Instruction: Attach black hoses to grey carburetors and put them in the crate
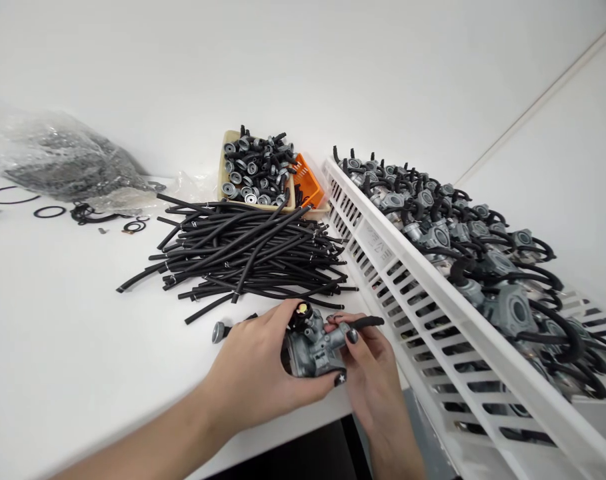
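Silver carb (pixel 313 350) held in curled L hand (pixel 253 373) near surface (pixel 83 333) edge; its stub points R, toward R hand (pixel 370 373), nearer; blk hose (pixel 365 323) pinched there by R fingertips (pixel 351 337).

left hand (pixel 260 373), right hand (pixel 375 390): black polish on nails (pixel 351 336), white star (pixel 339 379) on one nail; forearms (pixel 147 443) bare

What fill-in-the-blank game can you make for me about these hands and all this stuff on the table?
The left hand and right hand hold one metal ____.
The small plastic basket behind the beige tray is ____.
The black rubber hoses lie in a loose ____ on the white table.

Missing words: carburetor, orange, pile.
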